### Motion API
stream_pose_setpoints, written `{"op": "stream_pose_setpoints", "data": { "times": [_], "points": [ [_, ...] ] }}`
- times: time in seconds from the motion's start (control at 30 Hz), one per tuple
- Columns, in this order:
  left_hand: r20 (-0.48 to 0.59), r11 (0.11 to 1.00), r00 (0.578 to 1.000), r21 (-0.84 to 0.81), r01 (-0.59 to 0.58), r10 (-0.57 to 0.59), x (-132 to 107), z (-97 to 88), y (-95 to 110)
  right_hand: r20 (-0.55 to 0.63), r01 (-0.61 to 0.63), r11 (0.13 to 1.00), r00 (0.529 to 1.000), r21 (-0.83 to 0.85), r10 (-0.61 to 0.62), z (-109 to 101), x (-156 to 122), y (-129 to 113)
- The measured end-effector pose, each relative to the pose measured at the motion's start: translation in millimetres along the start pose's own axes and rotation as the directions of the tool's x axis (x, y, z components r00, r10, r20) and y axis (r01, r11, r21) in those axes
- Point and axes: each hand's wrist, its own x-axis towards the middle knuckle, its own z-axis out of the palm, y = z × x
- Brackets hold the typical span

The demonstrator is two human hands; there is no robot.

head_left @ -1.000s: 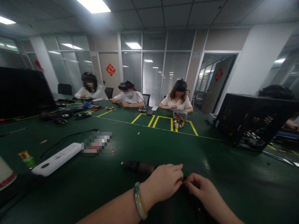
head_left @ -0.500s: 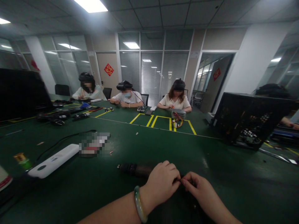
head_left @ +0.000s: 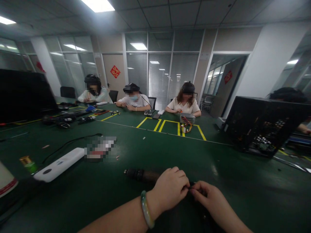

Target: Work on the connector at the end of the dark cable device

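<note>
My left hand (head_left: 168, 189), with a green bangle on its wrist, is curled into a pinch near the bottom middle of the head view. My right hand (head_left: 209, 199) meets it fingertip to fingertip, also pinched. Between the two sets of fingertips is a small dark thing I cannot make out. Both hands hover over a dark object (head_left: 187, 216) at the table's near edge, mostly hidden by them. A black cylindrical tool (head_left: 141, 174) lies on the green table (head_left: 155, 152) just left of my left hand.
A white flat device (head_left: 58, 164) with a black cable lies at the left, beside a small green bottle (head_left: 29, 163) and a paper cup (head_left: 6, 183). An open black computer case (head_left: 262, 124) stands at the right. Three people sit at the far side.
Both hands stay pinched together at the same spot, with only slight finger shifts. The view has wobbled a little.
</note>
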Motion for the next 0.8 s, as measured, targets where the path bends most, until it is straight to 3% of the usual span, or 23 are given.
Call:
{"op": "stream_pose_setpoints", "data": {
  "times": [0.27,0.8],
  "points": [
    [0.012,1.000,1.000,0.022,-0.015,0.015,1,-5.3,2,-0.054,-0.019,0.998,0.998,-0.052,0.016,-1,-1,0],
    [0.028,0.993,0.993,-0.009,-0.118,0.118,2,-10.1,-8,-0.039,-0.021,1.000,0.999,-0.018,0.020,-1,1,0]
  ]
}}
